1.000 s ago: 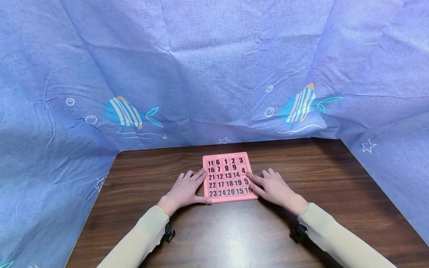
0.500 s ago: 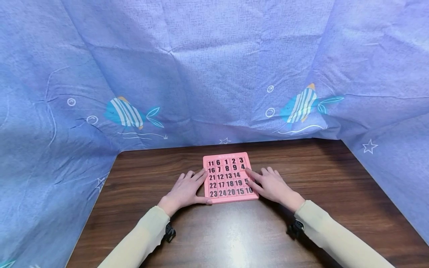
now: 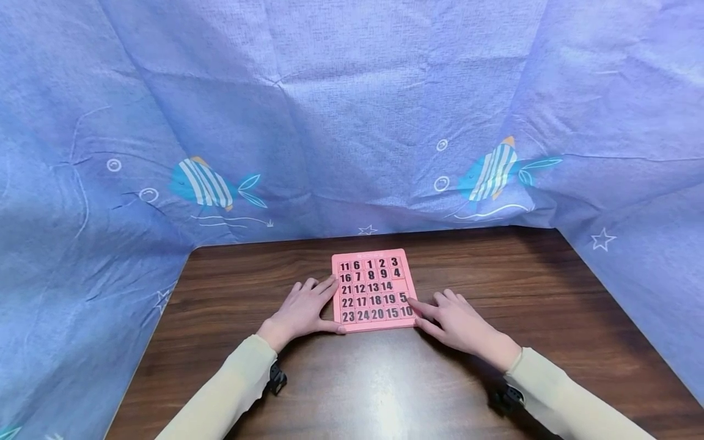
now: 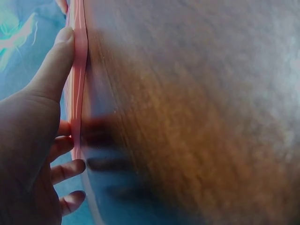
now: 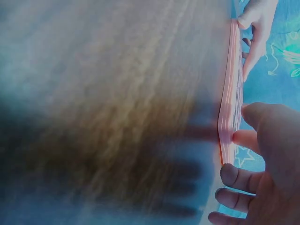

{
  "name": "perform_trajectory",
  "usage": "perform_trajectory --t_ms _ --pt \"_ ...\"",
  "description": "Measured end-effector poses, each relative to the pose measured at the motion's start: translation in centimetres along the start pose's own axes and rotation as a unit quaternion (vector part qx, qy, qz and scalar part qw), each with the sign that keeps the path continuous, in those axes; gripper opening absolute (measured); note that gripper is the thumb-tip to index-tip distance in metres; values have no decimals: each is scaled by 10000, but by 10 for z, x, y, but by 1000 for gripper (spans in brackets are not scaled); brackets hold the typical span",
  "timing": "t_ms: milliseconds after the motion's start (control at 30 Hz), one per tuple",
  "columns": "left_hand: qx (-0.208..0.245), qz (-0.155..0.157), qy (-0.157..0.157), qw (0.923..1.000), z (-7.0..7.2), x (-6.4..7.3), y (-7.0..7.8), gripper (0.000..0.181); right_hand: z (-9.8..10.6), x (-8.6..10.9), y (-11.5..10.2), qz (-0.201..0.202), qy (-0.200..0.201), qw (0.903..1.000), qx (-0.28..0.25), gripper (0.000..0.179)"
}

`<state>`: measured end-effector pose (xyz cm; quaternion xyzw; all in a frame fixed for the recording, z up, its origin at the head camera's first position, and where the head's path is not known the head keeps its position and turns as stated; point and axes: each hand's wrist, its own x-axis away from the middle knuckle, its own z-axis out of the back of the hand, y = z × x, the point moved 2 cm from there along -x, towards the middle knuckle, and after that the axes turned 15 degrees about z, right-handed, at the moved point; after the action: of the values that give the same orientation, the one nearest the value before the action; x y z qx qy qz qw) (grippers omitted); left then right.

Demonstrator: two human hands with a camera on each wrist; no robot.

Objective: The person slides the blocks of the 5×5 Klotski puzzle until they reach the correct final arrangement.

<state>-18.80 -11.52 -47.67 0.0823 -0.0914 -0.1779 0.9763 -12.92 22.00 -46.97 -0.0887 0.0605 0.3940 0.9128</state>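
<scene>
A pink sliding number puzzle [image 3: 379, 290] lies flat on the wooden table, its numbered tiles in rows. In the right-hand column, the 4 tile [image 3: 397, 273] sits below the 3, and a bare pink slot [image 3: 400, 285] shows between it and the 5 tile [image 3: 403, 297]. My left hand [image 3: 299, 311] rests spread at the puzzle's left side, index finger on the left edge and thumb at the lower left corner. My right hand [image 3: 459, 321] touches near the right end of the 5 with its index finger, while the thumb lies by the lower right edge.
Dark brown wooden table [image 3: 550, 293] surrounds the puzzle. A blue cloth [image 3: 352, 122] printed with fish and stars hangs behind it and along both sides. Black wrist cameras [image 3: 277, 377] sit at both sleeves.
The 4 tile has slid up beside the 9, leaving the slot under it. My right hand has moved down and right, from the 4 to the 5. The left hand stays put.
</scene>
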Motion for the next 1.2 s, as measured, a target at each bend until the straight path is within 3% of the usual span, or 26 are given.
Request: perform_trajectory --t_ms 200,500,833,1200 --pt "-34 -49 8 10000 0 -1 -1 112 1 1 -3 100 110 9997 193 44" --pt "15 -80 57 10000 1 0 -1 112 1 -8 -1 -62 125 9996 253 45" --pt "-8 -71 67 10000 -2 0 -2 113 -2 -11 -14 478 316 9946 871 40" --pt "23 -37 4 10000 -1 0 -1 113 -10 -14 -2 -1 138 9983 567 49"
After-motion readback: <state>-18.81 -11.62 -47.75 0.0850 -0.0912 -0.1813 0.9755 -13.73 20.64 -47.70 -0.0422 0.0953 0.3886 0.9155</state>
